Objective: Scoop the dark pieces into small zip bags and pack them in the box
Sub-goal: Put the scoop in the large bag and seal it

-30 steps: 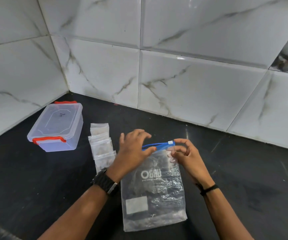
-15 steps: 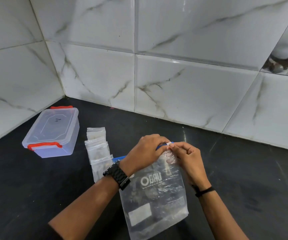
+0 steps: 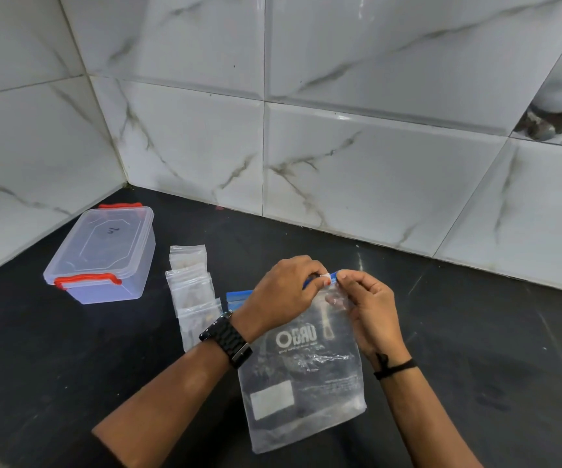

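both hands meet at the blue zip strip (image 3: 327,279) of a large clear bag (image 3: 306,373) lying on the black counter (image 3: 475,332). left hand (image 3: 284,295) and right hand (image 3: 367,304) each pinch the strip with curled fingertips. small zip bags (image 3: 193,288) lie just left of the left fingers; the closed clear box (image 3: 104,255) sits further left.

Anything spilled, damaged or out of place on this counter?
Nothing spilled. Box is latched, small bags overlap in a row, both hands pinch the large bag's blue zip. Wall tile looks broken, upper right.
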A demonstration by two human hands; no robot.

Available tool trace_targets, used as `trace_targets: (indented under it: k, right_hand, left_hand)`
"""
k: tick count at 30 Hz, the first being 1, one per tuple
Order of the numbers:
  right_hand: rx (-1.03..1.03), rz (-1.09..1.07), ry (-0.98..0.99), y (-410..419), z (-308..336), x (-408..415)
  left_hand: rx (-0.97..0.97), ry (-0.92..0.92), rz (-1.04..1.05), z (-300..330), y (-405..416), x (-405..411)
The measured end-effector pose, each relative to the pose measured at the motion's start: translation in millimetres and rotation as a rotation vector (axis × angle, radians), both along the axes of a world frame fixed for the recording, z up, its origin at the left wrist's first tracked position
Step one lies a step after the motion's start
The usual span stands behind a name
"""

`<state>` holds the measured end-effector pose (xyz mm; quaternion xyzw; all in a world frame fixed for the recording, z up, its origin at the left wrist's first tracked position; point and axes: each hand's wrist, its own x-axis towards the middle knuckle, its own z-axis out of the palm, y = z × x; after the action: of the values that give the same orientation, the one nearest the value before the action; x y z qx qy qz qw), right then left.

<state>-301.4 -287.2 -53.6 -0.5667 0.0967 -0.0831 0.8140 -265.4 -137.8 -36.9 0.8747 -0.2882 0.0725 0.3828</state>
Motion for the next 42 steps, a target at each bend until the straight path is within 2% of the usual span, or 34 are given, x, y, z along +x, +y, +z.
trace_targets:
  k: [5,11,17,24,32,36,39,42]
  right_hand:
    - [-0.086,-0.104,-0.027,-6.0,-4.7,4.6]
    - [-0.12,-0.201,-0.018,-14.3,-8.7,9.0]
    - [-0.087,-0.237,0.004,-23.4,-11.0,12.1]
    - [-0.079,-0.256,-0.007,-23.6,-12.5,17.1]
    - [-0.14,-0.208,-0.03,-21.3,-20.3,28.0]
    - [-0.128,-0.186,0.043,-22.8,-24.7,33.7]
    - [-0.121,-0.179,0.092,-25.8,-30.6,40.5]
    - [-0.222,-0.016,0.193,-29.1,-27.8,41.8]
  left_hand:
    - [0.093,0.021,0.033,-1.7,7.8,-6.7]
    - [0.293,-0.119,0.056,-8.7,24.7,-7.8]
    - [0.342,-0.11,0.042,-10.6,48.2,-4.2]
    - [0.3,-0.051,0.015,-16.1,70.7,3.1]
    - [0.146,0.097,0.071,-21.1,88.1,12.6]
    - [-0.284,0.48,0.105,-31.3,83.2,4.8]
    - [-0.322,0.665,0.031,-53.3,76.5,-4.6]
    - [-0.458,0.722,0.09,-63.0,69.8,-8.4]
